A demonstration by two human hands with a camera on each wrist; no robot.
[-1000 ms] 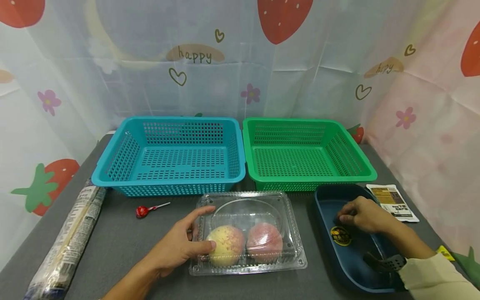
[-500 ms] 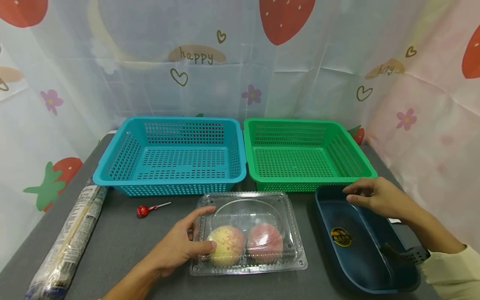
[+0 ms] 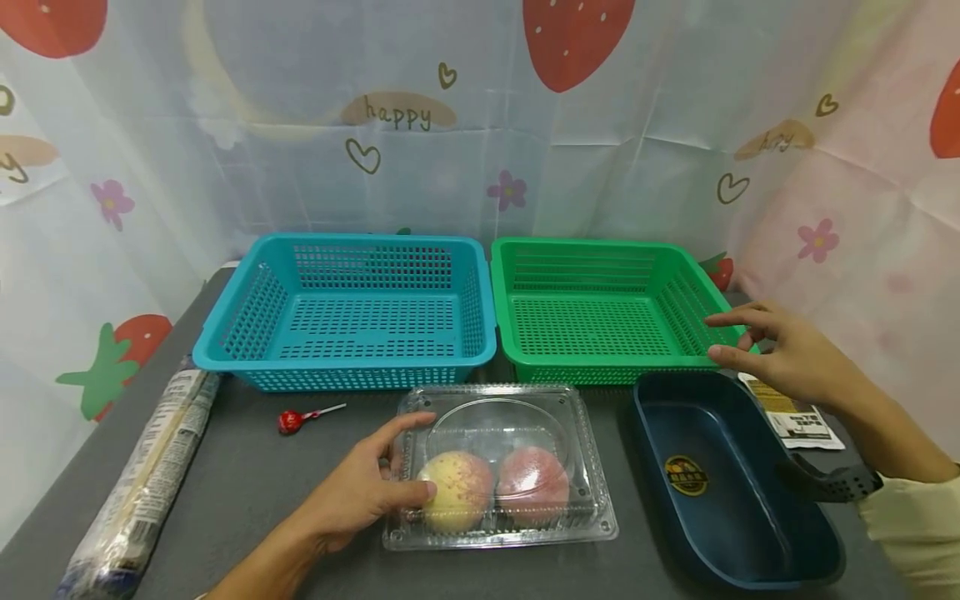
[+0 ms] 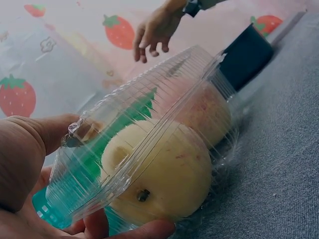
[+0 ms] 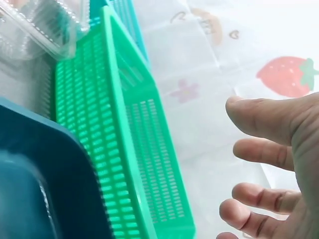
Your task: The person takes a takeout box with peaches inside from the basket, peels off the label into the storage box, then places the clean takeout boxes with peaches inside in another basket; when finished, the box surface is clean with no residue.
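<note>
My left hand (image 3: 408, 457) grips the left end of a clear clamshell box (image 3: 517, 417), thumb at the front edge and fingers over the lid. In the left wrist view its thumb (image 4: 40, 134) presses the box (image 4: 164, 94). Inside lie a yellow peach (image 3: 453, 492) and a pink peach (image 3: 532, 483). My right hand (image 3: 720, 337) hovers with loose fingers, holding nothing, over the near right corner of the green basket (image 3: 600, 367). The right wrist view shows the same hand (image 5: 239, 154) beside the basket (image 5: 114, 149).
A blue basket (image 3: 345, 367) stands left of the green one. A dark blue tray (image 3: 720, 483) lies at the front right, a printed sachet (image 3: 795, 417) beside it. A red lollipop (image 3: 288, 421) and a long wrapped roll (image 3: 150, 483) lie at the left. Printed curtains surround the table.
My right hand has lifted out of the dark blue tray and moved back and right to the green basket's corner. The left hand and the box have stayed put.
</note>
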